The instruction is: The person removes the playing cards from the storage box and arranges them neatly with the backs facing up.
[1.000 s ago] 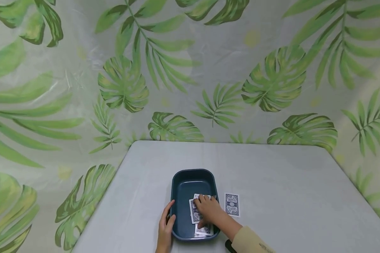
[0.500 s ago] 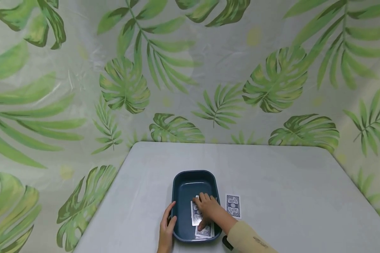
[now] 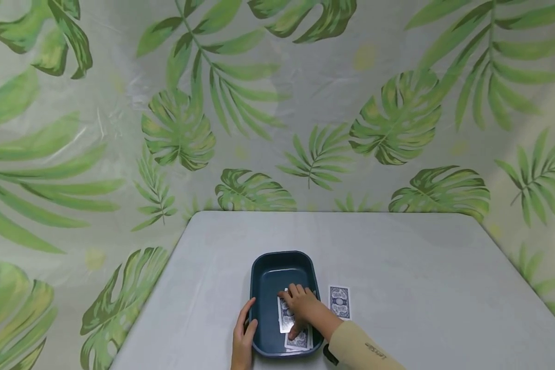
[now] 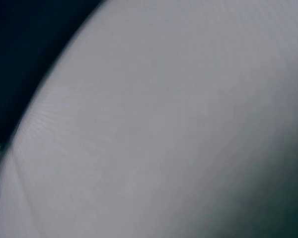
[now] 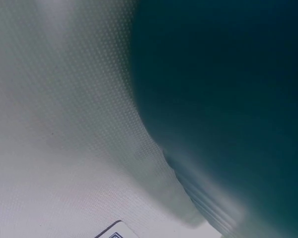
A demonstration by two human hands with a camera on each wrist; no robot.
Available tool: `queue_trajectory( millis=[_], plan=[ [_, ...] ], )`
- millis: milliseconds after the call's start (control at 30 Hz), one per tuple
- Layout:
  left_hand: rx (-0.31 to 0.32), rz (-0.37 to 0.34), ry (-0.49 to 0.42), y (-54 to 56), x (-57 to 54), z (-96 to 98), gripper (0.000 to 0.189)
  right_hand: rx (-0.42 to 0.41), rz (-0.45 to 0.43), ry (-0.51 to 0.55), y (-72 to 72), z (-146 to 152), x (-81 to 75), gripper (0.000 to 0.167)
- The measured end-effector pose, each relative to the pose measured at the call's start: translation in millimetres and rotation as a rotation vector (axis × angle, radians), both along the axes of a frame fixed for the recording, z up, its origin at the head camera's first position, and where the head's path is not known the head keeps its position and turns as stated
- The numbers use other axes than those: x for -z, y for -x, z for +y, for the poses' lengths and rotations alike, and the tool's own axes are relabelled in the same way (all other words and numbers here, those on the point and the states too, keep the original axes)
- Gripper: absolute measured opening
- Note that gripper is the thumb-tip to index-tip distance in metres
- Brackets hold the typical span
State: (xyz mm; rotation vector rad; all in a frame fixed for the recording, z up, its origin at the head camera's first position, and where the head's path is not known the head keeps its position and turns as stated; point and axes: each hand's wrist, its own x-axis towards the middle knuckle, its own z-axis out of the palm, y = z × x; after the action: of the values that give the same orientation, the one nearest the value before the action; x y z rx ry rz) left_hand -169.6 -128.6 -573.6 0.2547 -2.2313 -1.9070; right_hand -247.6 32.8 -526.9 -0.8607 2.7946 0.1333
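Observation:
A dark blue rectangular tray point(image 3: 282, 261) stands on the white table, with playing cards inside its near right part. One patterned card point(image 3: 285, 319) lies there face down, and another card point(image 3: 299, 340) is nearer the tray's front wall. Over these cards my right hand point(image 3: 303, 307) is spread, its fingers touching the upper ones and the thumb on the nearer one. The palm hides part of the cards. At the tray's left side my left hand point(image 3: 243, 336) rests with fingers and thumb against the outer wall. Both wrist views show mostly tray wall and tablecloth, without the hands.
A single face-down playing card point(image 3: 339, 302) lies on the table just right of the tray; a card corner point(image 5: 120, 231) also shows in the right wrist view. The white table point(image 3: 398, 267) extends around the tray to a leaf-patterned backdrop point(image 3: 305, 103).
My right hand has shifted slightly over the cards and covers more of the far card's edge. My left hand stays at the tray's side. The head view has moved a little.

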Motion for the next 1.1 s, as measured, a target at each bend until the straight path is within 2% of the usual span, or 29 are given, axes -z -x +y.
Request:
queue_trajectory(
  millis=[133, 167, 267, 533, 733, 833, 933, 1100],
  plan=[
    [0.000, 0.005, 0.000, 0.4, -1.4, 0.8, 0.041, -0.005, 0.011, -0.014, 1.7, -0.2, 0.0, 0.108],
    [0.000, 0.008, 0.003, 0.8, -1.6, 0.9, 0.041, 0.006, 0.001, -0.025, -0.3, -1.1, -6.1, 0.107],
    [-0.002, 0.019, 0.016, 0.9, -1.9, 0.9, 0.041, -0.008, 0.037, -0.038, -1.3, -1.1, -9.5, 0.109],
    [-0.008, 0.079, 0.033, -1.3, 1.6, 1.3, 0.040, -0.060, 0.207, -0.021, -8.7, 2.2, -6.6, 0.110],
    [-0.010, 0.055, 0.013, -0.1, 3.6, 5.1, 0.040, -0.117, 0.320, -0.033, -13.7, 5.6, -7.0, 0.105],
    [0.002, 0.052, 0.022, -2.4, 4.1, 5.6, 0.041, -0.160, 0.326, -0.020, -18.5, 6.2, -7.2, 0.095],
    [0.012, 0.070, 0.032, -5.6, 2.7, 4.0, 0.041, -0.204, 0.285, 0.047, -25.1, 5.7, -8.1, 0.084],
    [0.054, 0.078, 0.011, -5.9, -3.4, 0.3, 0.041, -0.218, 0.246, 0.157, -30.6, 4.9, -11.1, 0.076]
  ],
)
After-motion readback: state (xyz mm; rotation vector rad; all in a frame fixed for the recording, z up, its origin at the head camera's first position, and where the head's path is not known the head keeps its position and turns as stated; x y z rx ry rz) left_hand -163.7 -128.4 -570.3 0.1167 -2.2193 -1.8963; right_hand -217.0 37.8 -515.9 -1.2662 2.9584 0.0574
